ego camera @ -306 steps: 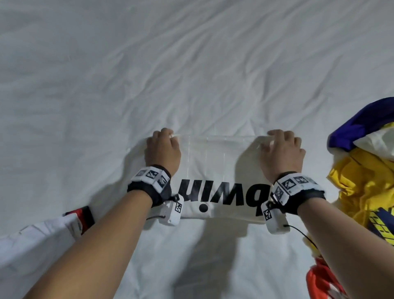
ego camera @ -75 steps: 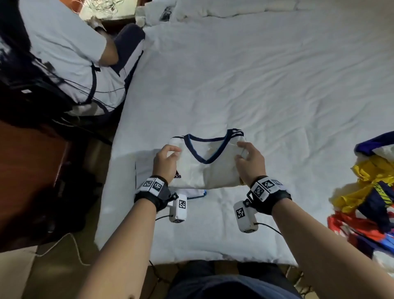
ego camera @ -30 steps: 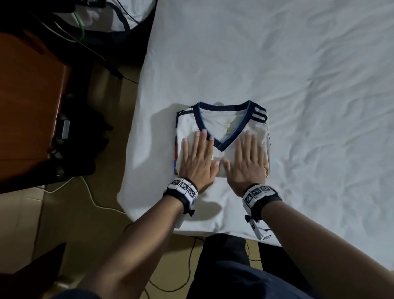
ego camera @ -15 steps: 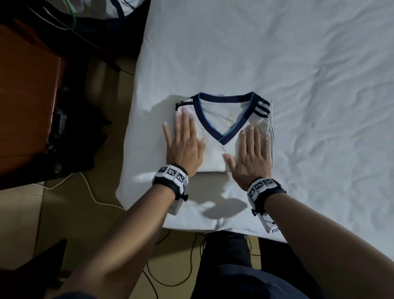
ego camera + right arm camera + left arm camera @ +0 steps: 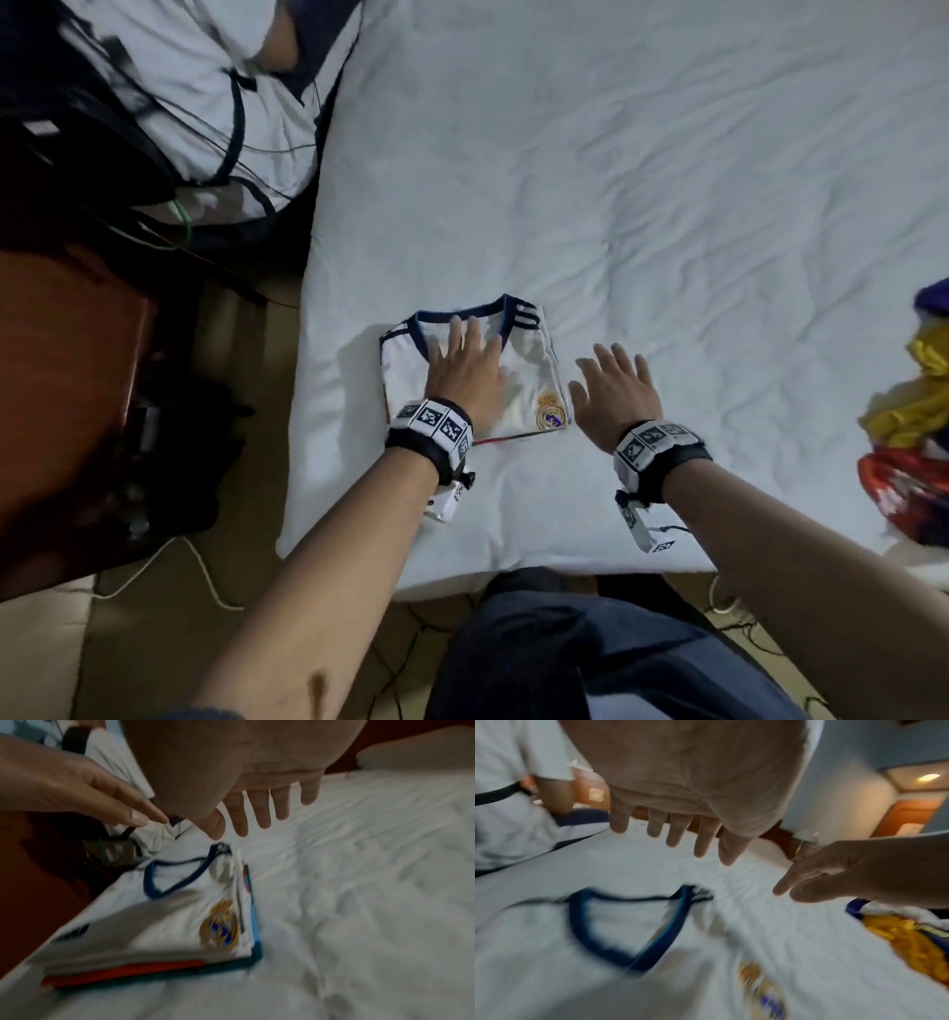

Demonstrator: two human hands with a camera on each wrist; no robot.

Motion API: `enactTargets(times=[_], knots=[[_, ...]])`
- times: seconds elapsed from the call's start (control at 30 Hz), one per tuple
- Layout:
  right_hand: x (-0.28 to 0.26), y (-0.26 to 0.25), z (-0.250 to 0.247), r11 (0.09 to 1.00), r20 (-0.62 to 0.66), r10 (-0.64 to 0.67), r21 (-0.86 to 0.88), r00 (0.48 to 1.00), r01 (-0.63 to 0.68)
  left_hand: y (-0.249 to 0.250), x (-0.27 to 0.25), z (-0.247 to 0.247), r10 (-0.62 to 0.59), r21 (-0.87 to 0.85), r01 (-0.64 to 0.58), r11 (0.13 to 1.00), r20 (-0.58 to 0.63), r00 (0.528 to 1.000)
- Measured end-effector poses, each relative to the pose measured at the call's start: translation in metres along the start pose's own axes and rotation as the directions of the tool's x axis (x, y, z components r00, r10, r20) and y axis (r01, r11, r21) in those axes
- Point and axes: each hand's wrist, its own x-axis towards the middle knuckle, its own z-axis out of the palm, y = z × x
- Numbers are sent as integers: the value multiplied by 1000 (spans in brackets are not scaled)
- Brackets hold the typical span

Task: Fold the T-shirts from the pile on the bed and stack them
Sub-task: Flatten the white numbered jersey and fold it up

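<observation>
A folded white T-shirt (image 5: 534, 380) with a navy V-neck and a gold crest lies near the bed's left front corner. In the right wrist view it (image 5: 154, 923) tops a stack with orange and teal layers (image 5: 128, 973) under it. My left hand (image 5: 464, 360) is over the shirt, fingers straight; in the left wrist view its fingers (image 5: 680, 829) look lifted off the cloth. My right hand (image 5: 613, 380) is open over the bare sheet just right of the shirt, fingers spread, holding nothing. A pile of unfolded coloured shirts (image 5: 914, 411) lies at the right edge.
A white sheet (image 5: 667, 180) covers the bed, whose left edge (image 5: 303, 462) runs close to the stack. Another person in a white shirt (image 5: 205, 77) sits at the upper left. Dark wooden furniture (image 5: 61, 385) and floor cables (image 5: 169, 560) lie left of the bed.
Half a second ago both hands pressed flat on the folded shirt. My right hand has since slid off it to the right, and my left hand has shifted toward the shirt's middle.
</observation>
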Motion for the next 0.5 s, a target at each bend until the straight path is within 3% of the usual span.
enactTargets(times=[0.23,0.5], knots=[[-52,86,-110,966,-157,234,147,959,-212,155,28,-104,283,14,-283,959,-21,959],[-119,214,-168,877,-278,467,270,839,-399,337,35,-140,532,148,-540,829,93,842]])
